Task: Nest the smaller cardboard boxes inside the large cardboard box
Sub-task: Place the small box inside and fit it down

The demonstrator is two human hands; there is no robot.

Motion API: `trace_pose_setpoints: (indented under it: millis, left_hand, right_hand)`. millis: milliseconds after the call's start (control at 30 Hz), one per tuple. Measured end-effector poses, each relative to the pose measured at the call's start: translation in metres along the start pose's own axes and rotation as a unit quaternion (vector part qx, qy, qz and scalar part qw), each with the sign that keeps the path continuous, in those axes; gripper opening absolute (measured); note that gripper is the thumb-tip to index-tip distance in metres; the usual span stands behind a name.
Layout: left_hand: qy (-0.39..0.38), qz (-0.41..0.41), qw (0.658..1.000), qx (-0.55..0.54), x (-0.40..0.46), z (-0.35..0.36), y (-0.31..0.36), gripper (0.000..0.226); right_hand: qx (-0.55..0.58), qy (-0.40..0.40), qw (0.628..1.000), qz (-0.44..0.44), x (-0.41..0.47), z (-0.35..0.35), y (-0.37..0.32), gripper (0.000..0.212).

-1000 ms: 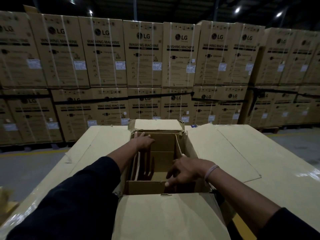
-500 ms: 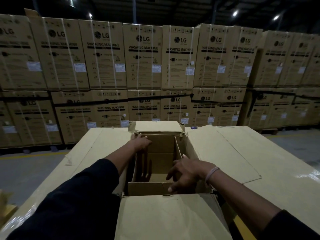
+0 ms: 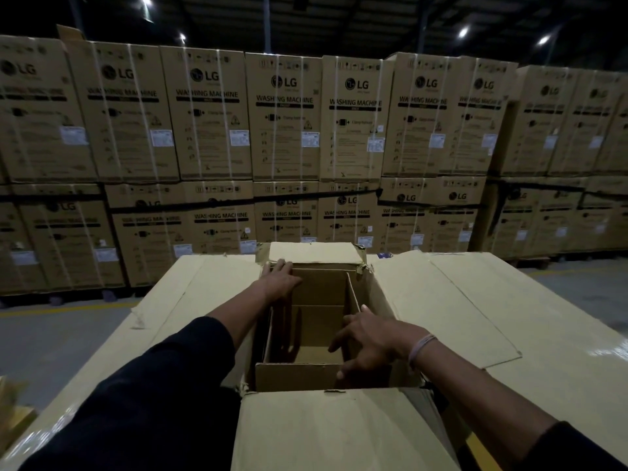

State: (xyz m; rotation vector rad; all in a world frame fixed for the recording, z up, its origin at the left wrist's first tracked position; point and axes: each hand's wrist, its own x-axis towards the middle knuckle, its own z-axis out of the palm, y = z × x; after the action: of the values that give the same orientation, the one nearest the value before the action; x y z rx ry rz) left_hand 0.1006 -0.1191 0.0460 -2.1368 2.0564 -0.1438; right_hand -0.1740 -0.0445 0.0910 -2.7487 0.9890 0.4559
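A large cardboard box (image 3: pixel 438 300) stands open in front of me, its four flaps spread outward. A smaller open cardboard box (image 3: pixel 299 377) sits down inside it, filling the left part of the opening. My left hand (image 3: pixel 280 278) rests flat on the far left corner of the smaller box's rim, fingers spread. My right hand (image 3: pixel 368 338) lies over the smaller box's right wall near the front corner, fingers apart and pointing down against the cardboard. A dark gap shows to the right of the smaller box's wall.
A wall of stacked washing-machine cartons (image 3: pixel 282 120) two rows high fills the background. Grey concrete floor (image 3: pixel 51 341) with a yellow line lies to the left. Some cardboard scraps (image 3: pixel 13 409) show at the lower left edge.
The smaller box has settled squarer inside the large one, its left wall no longer leaning. My left hand has slid a little further toward the far corner; my right hand stays on the right wall.
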Motion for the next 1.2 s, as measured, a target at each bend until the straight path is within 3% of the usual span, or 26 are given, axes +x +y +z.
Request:
trace_pose_setpoints:
  millis: [233,667,1000,1200]
  left_hand:
    - [-0.001,-0.007,1.000,-0.010,0.007,0.006,-0.005,0.052]
    - [-0.024,-0.025,0.999,-0.010,0.004,0.000,-0.001,0.067]
    - [-0.022,-0.018,0.999,-0.024,-0.003,-0.002,0.004,0.055]
    - [-0.018,-0.019,0.999,-0.035,-0.001,-0.001,-0.004,0.060]
  right_hand:
    - [-0.014,-0.007,1.000,0.003,0.002,-0.001,0.000,0.063]
    - [-0.008,0.001,1.000,0.001,-0.003,0.000,-0.005,0.072]
    - [-0.001,0.008,1.000,0.015,-0.005,0.009,-0.005,0.072]
    - [0.001,0.016,1.000,0.006,-0.005,0.015,-0.004,0.067]
